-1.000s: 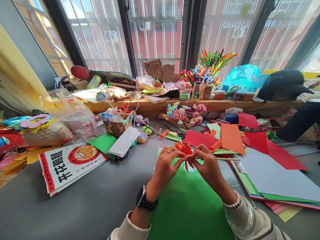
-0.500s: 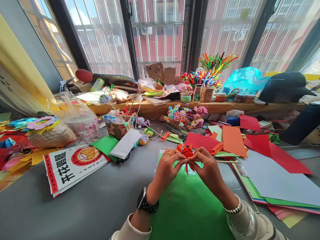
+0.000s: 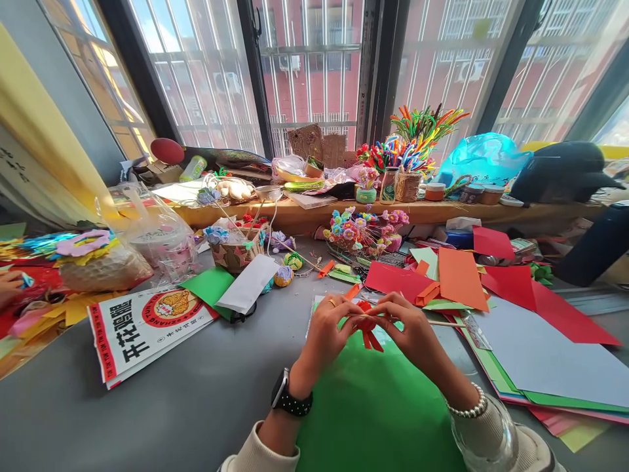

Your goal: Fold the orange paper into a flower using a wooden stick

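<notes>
Between my two hands is a red-orange folded paper flower (image 3: 365, 308), with strips of it hanging below my fingertips. My left hand (image 3: 330, 326), wearing a ring, pinches its left side between thumb and fingers. On the other side my right hand (image 3: 403, 326) grips it with bent fingers, which hide much of its middle. A thin stick (image 3: 445, 323) shows to the right of my right hand. Beneath both hands lies a glossy green mat (image 3: 378, 400) on the grey table.
Red and orange paper sheets (image 3: 462, 278) lie right of my hands, beside a stack of coloured paper (image 3: 555, 354). A printed paper bag (image 3: 152, 334) and a flower basket (image 3: 236, 252) are at left. A co-worker's hand (image 3: 10, 286) shows at the far left edge.
The flower has been turned and tilted between my fingers, so more strips point downward and less of its centre shows. A co-worker's hand has come into view at far left.
</notes>
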The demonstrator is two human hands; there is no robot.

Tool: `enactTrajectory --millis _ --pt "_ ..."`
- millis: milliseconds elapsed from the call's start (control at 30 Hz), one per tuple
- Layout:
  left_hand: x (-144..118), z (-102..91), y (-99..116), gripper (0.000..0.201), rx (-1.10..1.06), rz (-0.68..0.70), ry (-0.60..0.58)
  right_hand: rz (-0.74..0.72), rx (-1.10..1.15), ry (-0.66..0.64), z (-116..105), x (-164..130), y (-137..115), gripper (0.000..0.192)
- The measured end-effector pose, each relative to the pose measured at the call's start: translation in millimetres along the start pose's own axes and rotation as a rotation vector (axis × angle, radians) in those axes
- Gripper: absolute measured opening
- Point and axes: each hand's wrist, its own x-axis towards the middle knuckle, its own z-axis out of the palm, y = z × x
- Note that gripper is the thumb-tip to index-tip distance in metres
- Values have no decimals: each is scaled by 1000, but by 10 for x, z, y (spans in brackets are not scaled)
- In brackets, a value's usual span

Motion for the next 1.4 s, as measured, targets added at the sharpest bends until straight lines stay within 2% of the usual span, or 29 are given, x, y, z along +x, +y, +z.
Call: enactTrajectory --millis 133,200,333,400,500,633,767,900,1033,1200,1400 --pt "-3 26 3 13 -81 -37 6 -1 -18 47 7 1 20 13" --pt "0 41 -5 17 -172 -101 17 -19 -34 88 18 -1 23 13" --pt "8 77 -48 75 -372 -355 47 -46 -52 132 31 0 9 13" --pt "13 91 -66 83 -480 -462 14 -63 -53 143 35 1 -5 13" --pt "29 94 -58 78 -661 -537 -60 -86 -53 157 47 -6 -20 12" --pt "62 81 -5 67 -849 -554 -190 -108 -54 161 70 -21 -21 13" --pt "77 90 4 54 -929 -546 -171 -131 -62 165 80 -27 -19 12" --pt "68 113 -27 58 -973 -617 -199 -142 -86 174 88 -31 -39 11" --pt "57 130 -45 59 -1063 -578 -261 -171 -76 168 108 -38 -59 11" --pt "69 138 -18 53 -1043 -555 -194 -167 -79 105 99 -27 -32 11" --pt "98 179 -1 52 -942 -520 -104 -55 -73 8 47 -12 42 12"
